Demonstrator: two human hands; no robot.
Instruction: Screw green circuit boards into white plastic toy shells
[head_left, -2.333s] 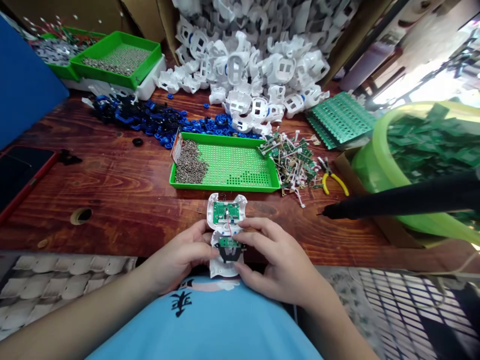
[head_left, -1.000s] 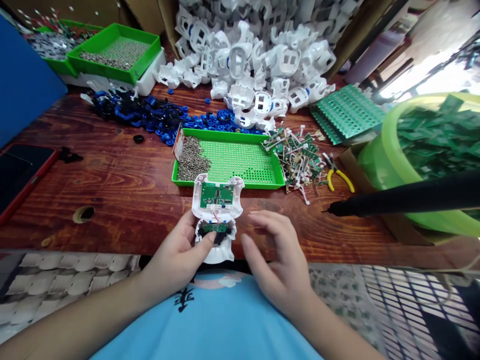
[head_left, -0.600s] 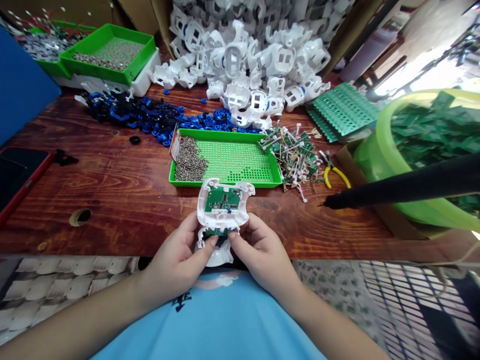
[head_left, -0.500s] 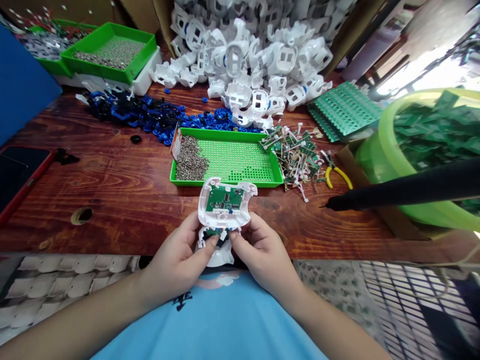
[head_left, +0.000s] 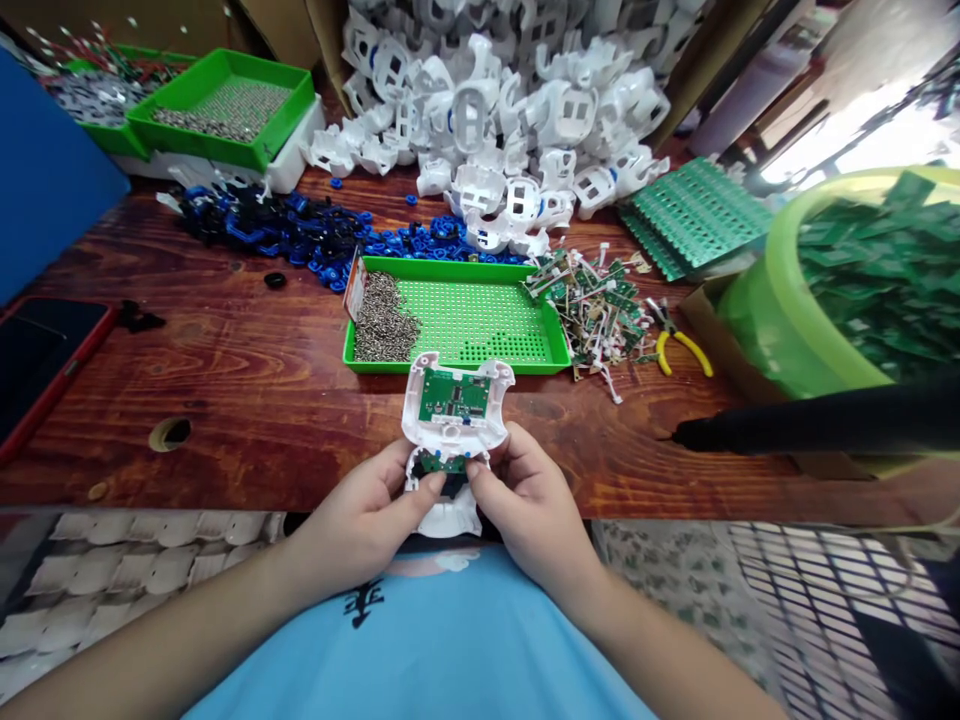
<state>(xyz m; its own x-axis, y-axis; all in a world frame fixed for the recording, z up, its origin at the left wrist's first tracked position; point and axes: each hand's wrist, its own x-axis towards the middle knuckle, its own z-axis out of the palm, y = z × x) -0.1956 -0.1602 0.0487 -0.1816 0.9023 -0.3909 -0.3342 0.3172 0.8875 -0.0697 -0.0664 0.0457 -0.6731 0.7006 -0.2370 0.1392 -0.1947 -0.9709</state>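
Between my two hands, at the table's front edge, is a white plastic housing (head_left: 455,432) with a green circuit board (head_left: 454,396) seated in its upper part. A smaller green board (head_left: 447,463) lies in the lower part, near both thumbs. My left hand (head_left: 386,500) grips the housing's left side, its thumb at the small board. On the right side my right hand (head_left: 521,490) holds it the same way, thumb against the board's right end. Most fingers of both hands are hidden behind the housing.
Just beyond stands a green tray (head_left: 456,369) with screws (head_left: 382,325). Right of it lie wired boards (head_left: 596,305) and yellow-handled pliers (head_left: 682,345). A black rod-like tool (head_left: 810,420) juts in from the right, before a green tub (head_left: 757,300). White housings (head_left: 517,130) are heaped behind.
The small board shows more plainly now, with its loose white connector no longer visible above it. My hands remain on the housing. The whole view has shifted slightly.
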